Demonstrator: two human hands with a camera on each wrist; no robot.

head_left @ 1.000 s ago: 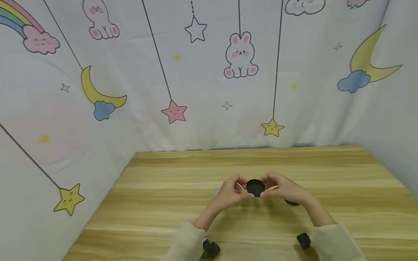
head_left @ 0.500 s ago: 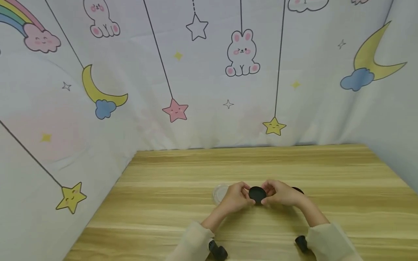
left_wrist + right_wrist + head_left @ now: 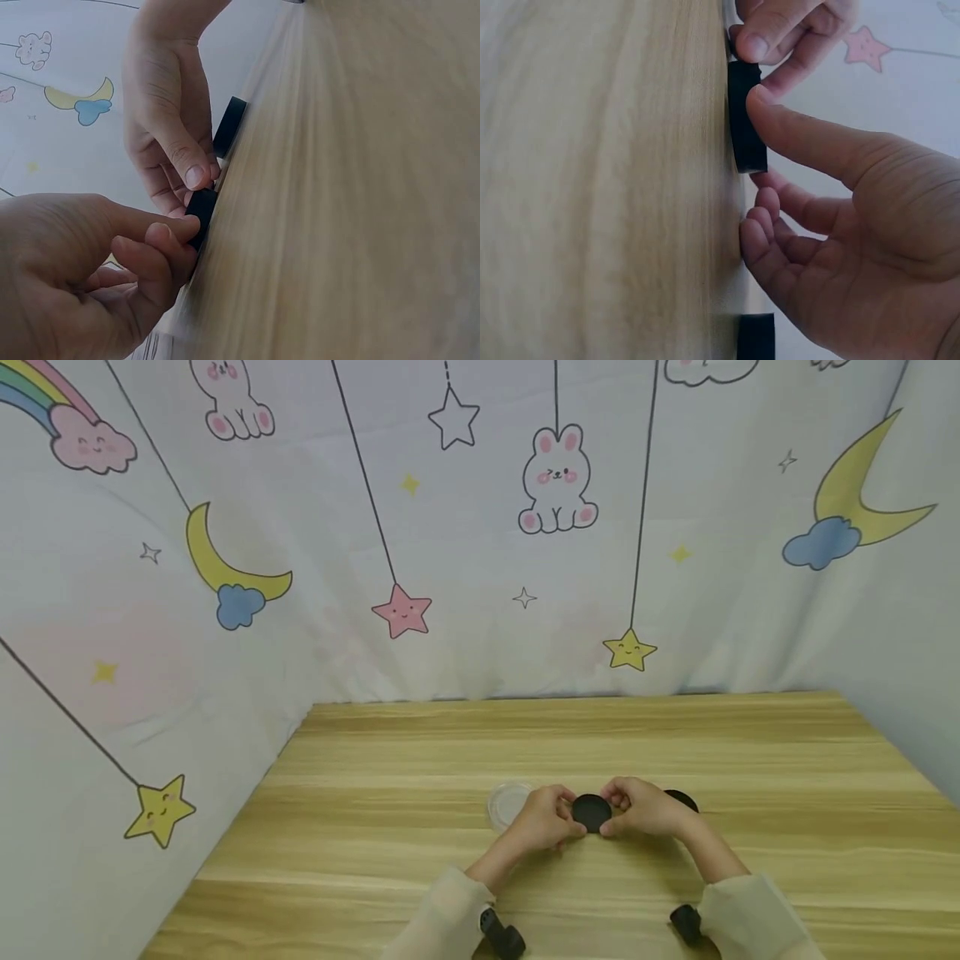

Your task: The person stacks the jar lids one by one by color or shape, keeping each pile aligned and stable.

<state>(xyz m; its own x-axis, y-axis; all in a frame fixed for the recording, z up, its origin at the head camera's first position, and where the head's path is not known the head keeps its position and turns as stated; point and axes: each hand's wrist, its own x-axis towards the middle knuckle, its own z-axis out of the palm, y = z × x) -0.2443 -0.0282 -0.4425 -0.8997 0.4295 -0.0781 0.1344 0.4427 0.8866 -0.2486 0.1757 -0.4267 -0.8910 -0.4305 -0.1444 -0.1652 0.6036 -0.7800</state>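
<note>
A round black lid-like disc (image 3: 592,813) with a short side wall lies between my two hands, low over the wooden table; whether it touches the wood I cannot tell. My left hand (image 3: 546,817) pinches its left side, with the thumb on the wall in the left wrist view. On the opposite side my right hand (image 3: 643,807) holds it by thumb and fingers. The right thumb presses the black wall (image 3: 744,124) in the right wrist view. Behind the right wrist a second black disc (image 3: 683,799) rests on the table, partly hidden.
Just left of my left hand lies a clear round plastic piece (image 3: 507,805), partly covered. The wooden table (image 3: 390,860) reaches back to a printed white curtain (image 3: 465,543). Small black devices (image 3: 502,935) are strapped at both sleeves.
Both hands have come down toward the table with the black disc. More of the clear piece and the second black disc shows. Over the last half second the hands have barely moved.
</note>
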